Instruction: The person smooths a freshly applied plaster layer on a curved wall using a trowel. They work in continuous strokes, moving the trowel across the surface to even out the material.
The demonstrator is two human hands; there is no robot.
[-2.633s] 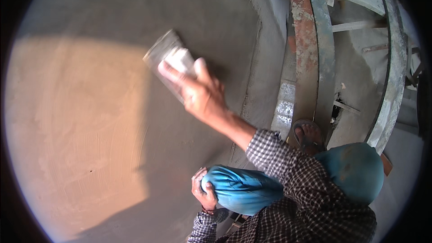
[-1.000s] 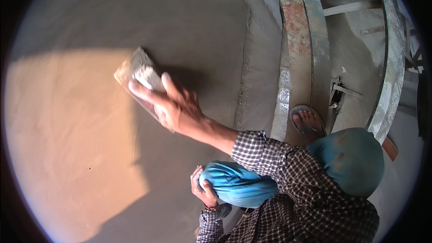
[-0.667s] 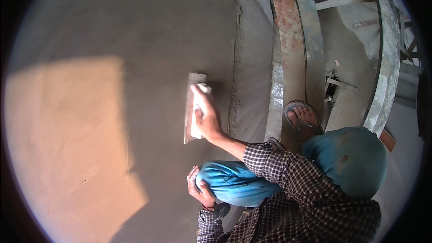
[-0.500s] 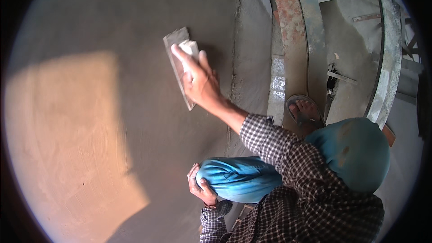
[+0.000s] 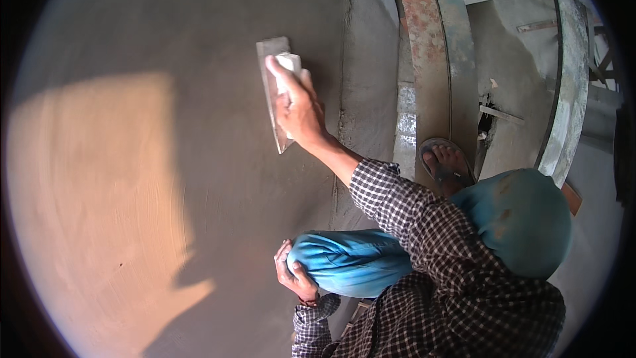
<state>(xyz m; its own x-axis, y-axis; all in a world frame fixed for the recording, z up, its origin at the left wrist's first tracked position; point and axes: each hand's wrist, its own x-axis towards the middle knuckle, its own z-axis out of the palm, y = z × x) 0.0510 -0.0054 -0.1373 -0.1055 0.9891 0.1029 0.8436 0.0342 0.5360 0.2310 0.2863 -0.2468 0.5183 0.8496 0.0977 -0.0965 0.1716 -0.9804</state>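
Up near the top centre, the right hand (image 5: 298, 113) grips the plastering trowel (image 5: 273, 93) flat on wet cement (image 5: 199, 40); left hand (image 5: 295, 277) clasps a blue-trousered knee (image 5: 351, 262)—best with light, even pressure.

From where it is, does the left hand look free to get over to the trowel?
Probably not without letting go: the left hand grips the blue-clad knee, low in the picture. The trowel lies far up the wet plaster under the right hand; nothing lies between.
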